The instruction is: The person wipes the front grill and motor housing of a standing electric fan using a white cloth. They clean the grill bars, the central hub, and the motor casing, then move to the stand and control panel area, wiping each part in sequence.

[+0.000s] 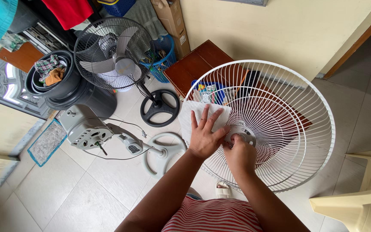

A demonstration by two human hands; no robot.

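Against one white grille [280, 99], two hands [222, 144] press one cloth [194, 112].

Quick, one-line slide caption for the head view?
Left hand presses a white cloth on a white fan grille; right hand grips its hub.

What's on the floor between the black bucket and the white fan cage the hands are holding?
In the head view, a grey fan motor with its round base, and a black fan's base, lie between the bucket and the cage.
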